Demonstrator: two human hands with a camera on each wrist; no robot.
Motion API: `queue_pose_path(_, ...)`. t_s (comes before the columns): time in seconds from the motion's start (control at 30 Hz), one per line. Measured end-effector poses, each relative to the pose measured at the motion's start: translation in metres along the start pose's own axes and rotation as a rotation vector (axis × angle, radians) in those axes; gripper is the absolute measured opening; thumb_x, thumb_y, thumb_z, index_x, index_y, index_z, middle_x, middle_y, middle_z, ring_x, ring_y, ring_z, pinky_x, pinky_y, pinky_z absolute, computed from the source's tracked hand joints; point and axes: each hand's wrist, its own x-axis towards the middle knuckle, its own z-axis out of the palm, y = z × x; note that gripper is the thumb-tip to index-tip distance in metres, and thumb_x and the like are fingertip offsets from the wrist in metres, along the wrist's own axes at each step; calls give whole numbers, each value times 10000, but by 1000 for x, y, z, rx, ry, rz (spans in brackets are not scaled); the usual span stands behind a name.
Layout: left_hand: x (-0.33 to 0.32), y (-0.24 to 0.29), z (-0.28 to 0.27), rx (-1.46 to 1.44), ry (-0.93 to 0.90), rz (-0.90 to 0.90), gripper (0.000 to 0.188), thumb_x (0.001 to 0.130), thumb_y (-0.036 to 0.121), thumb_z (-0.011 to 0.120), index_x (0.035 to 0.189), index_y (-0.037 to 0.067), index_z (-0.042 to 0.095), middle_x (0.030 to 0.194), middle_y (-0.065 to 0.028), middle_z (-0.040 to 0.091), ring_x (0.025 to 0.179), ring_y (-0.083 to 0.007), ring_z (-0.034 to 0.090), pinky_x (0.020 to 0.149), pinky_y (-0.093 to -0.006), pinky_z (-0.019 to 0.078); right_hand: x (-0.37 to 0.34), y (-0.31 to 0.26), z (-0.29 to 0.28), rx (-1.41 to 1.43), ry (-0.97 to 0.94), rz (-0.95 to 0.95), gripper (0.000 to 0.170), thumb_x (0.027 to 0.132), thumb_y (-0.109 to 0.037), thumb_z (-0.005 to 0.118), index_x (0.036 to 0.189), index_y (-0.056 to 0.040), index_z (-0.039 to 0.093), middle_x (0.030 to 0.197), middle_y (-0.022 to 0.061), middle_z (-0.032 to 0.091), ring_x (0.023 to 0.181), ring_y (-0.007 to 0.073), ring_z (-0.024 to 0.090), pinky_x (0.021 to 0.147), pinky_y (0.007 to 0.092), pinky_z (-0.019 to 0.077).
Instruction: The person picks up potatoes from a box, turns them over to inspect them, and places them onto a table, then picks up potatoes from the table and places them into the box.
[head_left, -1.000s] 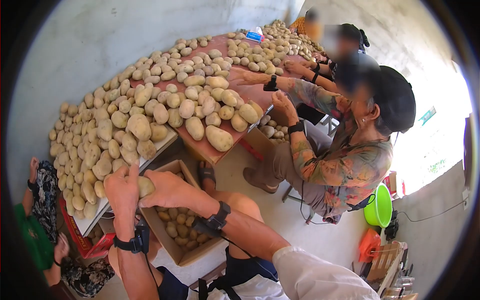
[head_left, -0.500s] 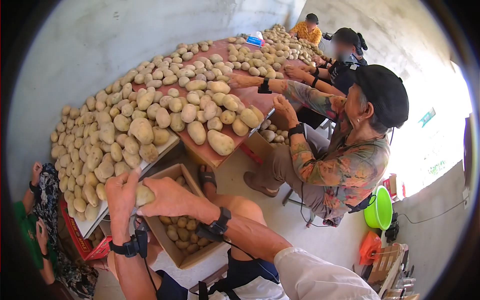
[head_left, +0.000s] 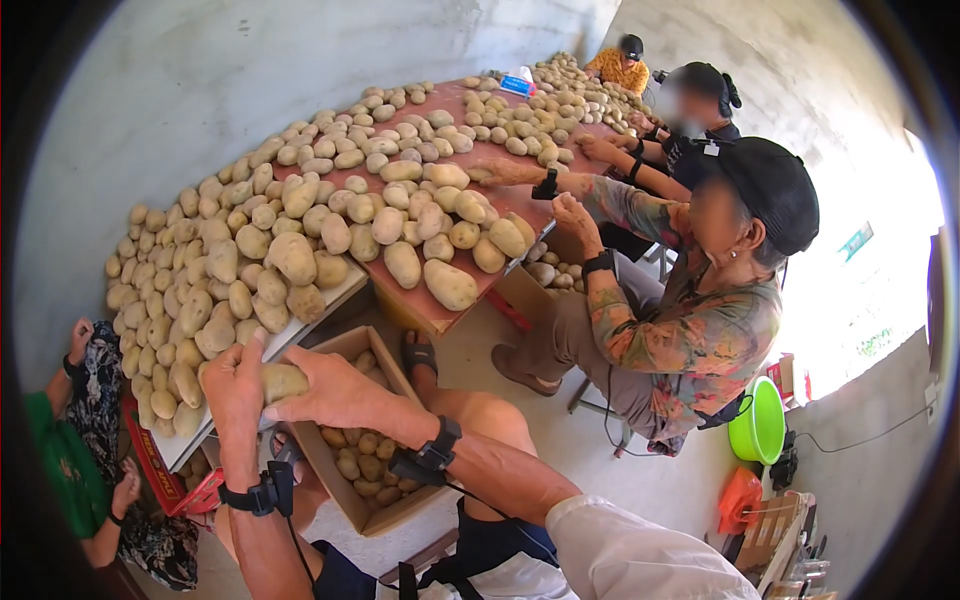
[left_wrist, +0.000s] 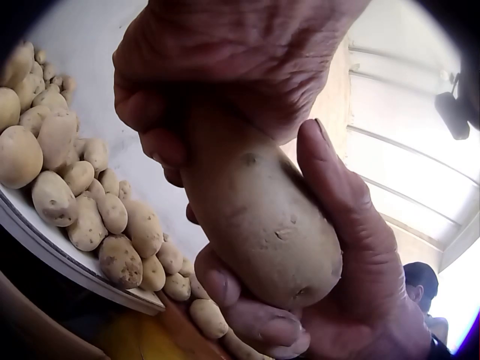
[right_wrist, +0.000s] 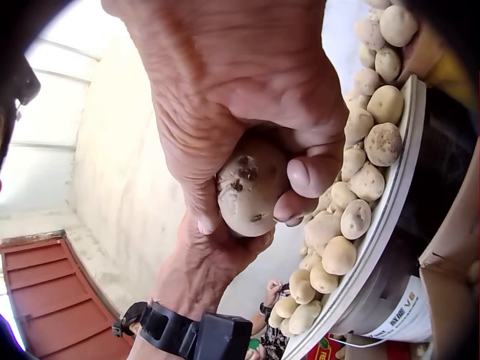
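One long, pale brown potato [head_left: 283, 381] is held between both hands, just past the near edge of the white tabletop [head_left: 335, 300]. My left hand [head_left: 236, 392] curls round one end of it; my right hand [head_left: 340, 388] grips the other with thumb and fingers. Close up in the left wrist view, the potato [left_wrist: 262, 225] shows small nicks and a dark eye. From the right wrist, the potato's end [right_wrist: 251, 191] has several dark, pitted spots. Beside the hands lies a large heap of potatoes [head_left: 225, 262].
Below my hands stands a cardboard box [head_left: 385, 518] partly filled with potatoes. A red box [head_left: 200, 495] is under the table at left. A person in a flowered shirt [head_left: 690, 330] sits at right, reaching over the red tabletop [head_left: 440, 310]. A green basin [head_left: 757, 420] stands farther right.
The potato has shifted and turned between my hands, so more of its length shows now. My right hand has moved slightly away from the left. The head view has shifted a little.
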Motion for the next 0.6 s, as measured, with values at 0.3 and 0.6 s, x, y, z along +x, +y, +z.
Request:
queue_pose_path(0.3, 4, -6, 7, -254, 44, 32, 409, 958, 329, 641, 750, -20, 595, 668, 15, 513, 659, -85, 416, 595, -267, 384, -4, -5, -8, 334, -55, 195, 549, 849, -377, 746, 1180, -2, 518, 831, 84, 636, 619, 154, 614, 546, 274, 493)
queue_pose_path(0.6, -6, 26, 0, -898, -301, -21, 317, 902, 236, 673, 1109, 14, 582, 885, -76, 641, 849, -168, 607, 798, -299, 506, -3, 0, -7, 794, -193, 154, 466, 879, -369, 715, 1106, -8, 529, 738, 32, 586, 511, 88, 548, 399, 198, 377)
